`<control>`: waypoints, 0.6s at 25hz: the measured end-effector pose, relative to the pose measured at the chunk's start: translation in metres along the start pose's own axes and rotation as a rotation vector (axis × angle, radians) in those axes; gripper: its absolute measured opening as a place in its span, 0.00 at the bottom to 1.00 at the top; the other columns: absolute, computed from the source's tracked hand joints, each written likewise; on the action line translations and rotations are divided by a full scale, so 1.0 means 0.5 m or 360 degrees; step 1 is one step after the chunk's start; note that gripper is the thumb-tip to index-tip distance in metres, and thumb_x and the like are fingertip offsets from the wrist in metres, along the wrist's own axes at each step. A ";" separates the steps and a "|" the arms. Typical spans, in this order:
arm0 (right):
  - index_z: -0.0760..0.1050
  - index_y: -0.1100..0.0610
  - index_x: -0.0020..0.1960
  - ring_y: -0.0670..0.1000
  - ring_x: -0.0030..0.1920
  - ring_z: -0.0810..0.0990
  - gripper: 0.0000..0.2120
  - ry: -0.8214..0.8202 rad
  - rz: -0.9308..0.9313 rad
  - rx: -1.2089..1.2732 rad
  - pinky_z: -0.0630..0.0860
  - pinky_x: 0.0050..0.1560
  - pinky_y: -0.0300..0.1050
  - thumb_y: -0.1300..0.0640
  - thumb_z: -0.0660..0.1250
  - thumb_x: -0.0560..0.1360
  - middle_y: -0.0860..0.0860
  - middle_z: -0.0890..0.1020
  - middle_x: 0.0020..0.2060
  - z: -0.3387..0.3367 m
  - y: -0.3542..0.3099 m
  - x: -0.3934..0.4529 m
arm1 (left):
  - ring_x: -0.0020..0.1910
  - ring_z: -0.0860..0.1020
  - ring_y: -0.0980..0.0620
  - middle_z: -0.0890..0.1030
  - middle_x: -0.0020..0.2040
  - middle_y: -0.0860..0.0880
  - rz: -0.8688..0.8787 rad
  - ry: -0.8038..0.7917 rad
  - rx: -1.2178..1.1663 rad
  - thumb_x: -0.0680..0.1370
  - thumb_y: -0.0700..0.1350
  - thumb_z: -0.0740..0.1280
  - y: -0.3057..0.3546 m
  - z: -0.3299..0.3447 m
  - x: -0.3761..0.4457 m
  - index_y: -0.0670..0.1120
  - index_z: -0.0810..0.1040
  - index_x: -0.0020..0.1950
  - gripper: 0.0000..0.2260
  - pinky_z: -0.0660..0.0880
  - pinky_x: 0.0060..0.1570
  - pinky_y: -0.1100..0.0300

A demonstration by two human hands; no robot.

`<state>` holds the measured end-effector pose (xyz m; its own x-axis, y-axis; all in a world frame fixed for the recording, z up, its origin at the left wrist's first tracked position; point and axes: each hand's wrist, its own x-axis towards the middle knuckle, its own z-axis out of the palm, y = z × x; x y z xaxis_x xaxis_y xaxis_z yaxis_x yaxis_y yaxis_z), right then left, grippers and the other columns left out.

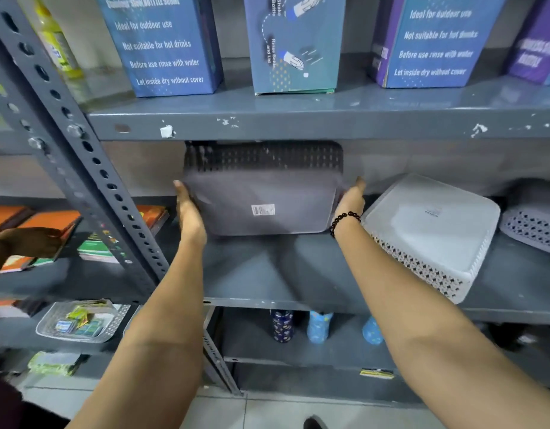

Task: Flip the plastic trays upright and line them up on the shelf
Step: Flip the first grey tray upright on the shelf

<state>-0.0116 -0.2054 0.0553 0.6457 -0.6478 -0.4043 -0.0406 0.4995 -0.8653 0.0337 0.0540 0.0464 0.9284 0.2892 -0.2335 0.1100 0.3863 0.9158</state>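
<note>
A dark grey plastic tray (261,193) is lifted off the grey metal shelf (267,274) and tilted, its flat bottom with a white label facing me and its perforated wall up at the back. My left hand (187,212) grips its left edge and my right hand (349,199), with a black bead bracelet at the wrist, grips its right edge. To the right a white perforated tray (428,230) lies upside down on the shelf. A lilac perforated tray (533,224) lies upside down at the far right, partly cut off.
The shelf above (298,122) carries several blue and purple bottle boxes (162,44) and sits close over the held tray. A slotted upright post (81,168) stands left. Another person's hand (29,243) handles books at far left. Bottles (281,325) stand on the lower shelf.
</note>
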 end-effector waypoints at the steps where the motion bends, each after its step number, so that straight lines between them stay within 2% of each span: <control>1: 0.70 0.59 0.68 0.57 0.64 0.73 0.32 -0.0006 0.0019 0.0037 0.70 0.63 0.52 0.37 0.54 0.75 0.56 0.74 0.66 -0.018 0.009 -0.001 | 0.72 0.68 0.47 0.69 0.74 0.47 -0.0034 0.0012 -0.0002 0.70 0.73 0.55 -0.010 -0.016 0.004 0.50 0.66 0.74 0.39 0.63 0.74 0.48; 4: 0.69 0.60 0.68 0.54 0.59 0.74 0.35 -0.0032 0.0030 -0.0063 0.72 0.58 0.51 0.34 0.56 0.73 0.54 0.76 0.58 -0.057 0.025 -0.007 | 0.70 0.71 0.47 0.71 0.73 0.49 -0.0137 0.0149 0.0064 0.57 0.79 0.59 -0.057 -0.069 0.051 0.50 0.66 0.74 0.52 0.65 0.72 0.47; 5: 0.68 0.61 0.68 0.54 0.59 0.74 0.35 -0.0040 0.0039 -0.0158 0.70 0.60 0.51 0.35 0.58 0.73 0.55 0.75 0.57 -0.069 0.028 -0.008 | 0.68 0.72 0.47 0.73 0.71 0.48 -0.0218 0.0211 0.0071 0.58 0.78 0.61 -0.056 -0.077 0.041 0.49 0.68 0.72 0.50 0.67 0.70 0.48; 6: 0.67 0.61 0.69 0.55 0.62 0.73 0.35 -0.0046 0.0048 -0.0268 0.68 0.63 0.52 0.36 0.59 0.73 0.56 0.75 0.61 -0.078 0.028 -0.012 | 0.64 0.76 0.48 0.77 0.66 0.48 -0.0241 0.0255 0.0070 0.64 0.74 0.61 -0.054 -0.080 0.029 0.46 0.71 0.69 0.43 0.69 0.68 0.51; 7: 0.65 0.62 0.70 0.56 0.66 0.71 0.35 -0.0058 0.0069 -0.0334 0.66 0.66 0.52 0.38 0.61 0.73 0.56 0.73 0.65 -0.083 0.029 -0.016 | 0.55 0.79 0.51 0.83 0.55 0.48 -0.0215 0.0290 0.0091 0.72 0.68 0.59 -0.049 -0.079 0.012 0.45 0.75 0.63 0.31 0.73 0.60 0.56; 8: 0.65 0.62 0.71 0.57 0.68 0.70 0.35 -0.0075 0.0080 -0.0410 0.65 0.67 0.51 0.40 0.64 0.73 0.56 0.72 0.67 -0.087 0.031 -0.016 | 0.42 0.81 0.55 0.83 0.41 0.49 -0.0228 0.0352 0.0142 0.77 0.61 0.56 -0.040 -0.073 -0.018 0.45 0.77 0.54 0.22 0.74 0.48 0.61; 9: 0.66 0.62 0.70 0.56 0.67 0.71 0.33 -0.0096 0.0085 -0.0477 0.66 0.65 0.50 0.43 0.66 0.72 0.55 0.73 0.67 -0.090 0.035 -0.008 | 0.32 0.78 0.57 0.80 0.32 0.51 -0.0249 0.0371 0.0302 0.80 0.56 0.53 -0.039 -0.070 -0.033 0.45 0.78 0.51 0.20 0.71 0.37 0.64; 10: 0.69 0.63 0.67 0.56 0.65 0.73 0.29 -0.0112 0.0077 -0.0568 0.68 0.61 0.48 0.48 0.67 0.72 0.55 0.75 0.64 -0.091 0.038 -0.002 | 0.31 0.77 0.57 0.78 0.32 0.50 -0.0262 0.0367 0.0432 0.82 0.52 0.51 -0.041 -0.069 -0.039 0.44 0.78 0.54 0.19 0.67 0.32 0.65; 11: 0.74 0.64 0.61 0.56 0.60 0.76 0.22 -0.0112 0.0048 -0.0673 0.70 0.54 0.45 0.52 0.67 0.72 0.55 0.77 0.60 -0.090 0.041 0.004 | 0.40 0.80 0.55 0.81 0.42 0.48 -0.0202 0.0348 0.0568 0.82 0.48 0.50 -0.044 -0.069 -0.036 0.40 0.75 0.62 0.19 0.68 0.34 0.65; 12: 0.77 0.65 0.50 0.55 0.53 0.77 0.12 -0.0103 0.0019 -0.0823 0.69 0.47 0.43 0.57 0.66 0.73 0.56 0.80 0.52 -0.090 0.045 0.013 | 0.53 0.80 0.49 0.80 0.54 0.44 -0.0173 0.0311 0.0827 0.83 0.44 0.52 -0.044 -0.072 -0.035 0.37 0.71 0.68 0.18 0.73 0.42 0.63; 13: 0.74 0.63 0.38 0.54 0.47 0.75 0.07 -0.0096 -0.0041 -0.0998 0.68 0.41 0.42 0.61 0.63 0.74 0.56 0.79 0.42 -0.093 0.050 0.015 | 0.63 0.76 0.44 0.77 0.63 0.40 -0.0189 0.0325 0.1091 0.82 0.39 0.54 -0.045 -0.076 -0.041 0.35 0.68 0.69 0.17 0.75 0.53 0.59; 14: 0.68 0.60 0.31 0.52 0.45 0.72 0.14 -0.0096 -0.0072 -0.1188 0.67 0.37 0.41 0.64 0.61 0.75 0.55 0.76 0.35 -0.096 0.053 0.015 | 0.67 0.73 0.42 0.74 0.67 0.38 -0.0179 0.0328 0.1365 0.81 0.37 0.56 -0.047 -0.074 -0.050 0.34 0.68 0.69 0.17 0.73 0.61 0.55; 15: 0.64 0.59 0.29 0.52 0.44 0.71 0.17 -0.0090 -0.0134 -0.1367 0.66 0.35 0.40 0.66 0.58 0.76 0.55 0.73 0.34 -0.100 0.059 0.013 | 0.69 0.71 0.41 0.72 0.69 0.37 -0.0173 0.0329 0.1460 0.81 0.36 0.56 -0.054 -0.072 -0.058 0.34 0.68 0.70 0.17 0.71 0.64 0.53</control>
<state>-0.0464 -0.2237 0.0124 0.7086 -0.6219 -0.3332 -0.5384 -0.1715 -0.8251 -0.0091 0.0666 0.0169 0.8250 0.4754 -0.3054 0.5101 -0.3939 0.7646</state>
